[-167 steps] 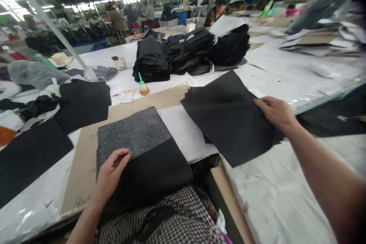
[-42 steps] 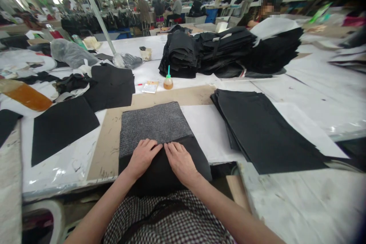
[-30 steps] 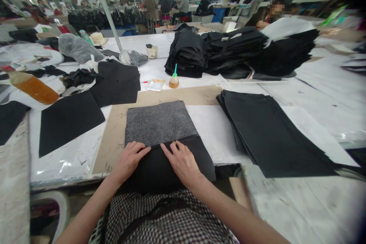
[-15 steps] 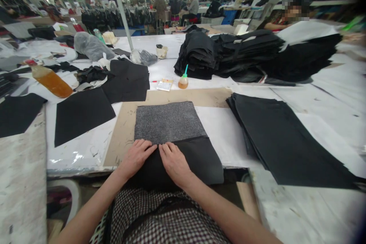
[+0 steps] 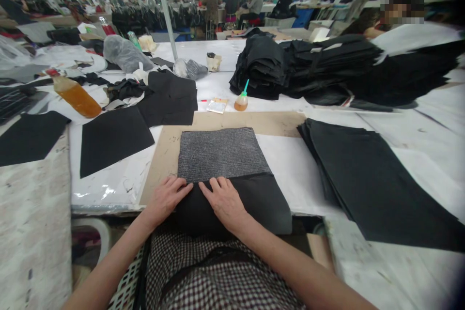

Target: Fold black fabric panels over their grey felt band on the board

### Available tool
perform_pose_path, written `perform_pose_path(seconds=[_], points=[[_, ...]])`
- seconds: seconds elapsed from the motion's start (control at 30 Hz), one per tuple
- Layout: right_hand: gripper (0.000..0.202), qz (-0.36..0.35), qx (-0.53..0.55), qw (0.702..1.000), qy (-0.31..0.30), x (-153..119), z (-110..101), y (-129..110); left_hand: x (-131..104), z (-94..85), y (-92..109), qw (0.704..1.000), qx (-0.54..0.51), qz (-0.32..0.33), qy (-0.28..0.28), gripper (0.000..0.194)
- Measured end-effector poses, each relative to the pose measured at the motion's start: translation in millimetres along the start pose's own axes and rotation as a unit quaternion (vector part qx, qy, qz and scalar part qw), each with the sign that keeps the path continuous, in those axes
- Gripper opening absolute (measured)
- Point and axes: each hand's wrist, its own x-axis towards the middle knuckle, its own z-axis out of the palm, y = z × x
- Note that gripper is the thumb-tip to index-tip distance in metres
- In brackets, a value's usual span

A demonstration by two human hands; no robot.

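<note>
We see the left hand (image 5: 169, 197) and the right hand (image 5: 225, 204) just apart at the near edge of a white-covered worktop (image 5: 100, 191), their fingers bent onto a smooth black flexible sheet (image 5: 259, 203) where it meets a dark grey, finely ribbed panel (image 5: 218, 152). We cannot tell whether they pinch the black material or only press on it. The panel lies over a flat tan board (image 5: 267, 121); the black sheet extends past the worktop's near edge. To the right, a fanned stack of black sheets (image 5: 370, 179) crosses that edge. Beyond the board's far edge we note a small squat amber-filled bottle with a green nozzle (image 5: 240, 101).
</note>
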Motion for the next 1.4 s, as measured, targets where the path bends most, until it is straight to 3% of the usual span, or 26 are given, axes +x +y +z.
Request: perform_pose_path(seconds=[0.13,0.27,0.63,0.8,0.93,1.0,1.17,1.4], points=[[0.036,-0.033,0.024,0.999,0.027,7,10,-13,-1,-1.8,-1,1.000,0.011,0.008,-0.003,0.044],[0.035,-0.030,0.035,0.999,0.025,11,16,-20,-11,2.6,-7,0.999,-0.035,-0.026,0.016,0.037],[0.039,-0.029,0.028,0.999,0.023,14,6,-23,-24,1.0,-4,0.999,-0.025,-0.037,0.012,0.042],[0.038,-0.027,0.029,0.999,0.029,14,6,-22,-34,6.4,-4,0.989,-0.091,-0.113,0.036,0.038],[0.038,-0.029,0.028,0.999,0.033,13,7,-22,-30,1.8,2,0.956,-0.171,-0.214,0.106,0.032],[0.037,-0.029,0.030,0.999,0.034,13,7,-22,-23,-0.5,8,0.945,-0.196,-0.233,0.117,0.031],[0.035,-0.026,0.038,0.998,0.037,13,5,-21,-7,6.0,16,0.965,-0.156,-0.194,0.080,0.029],[0.036,-0.025,0.042,0.998,0.033,15,4,-21,-13,9.6,10,0.988,-0.067,-0.129,0.054,0.033]])
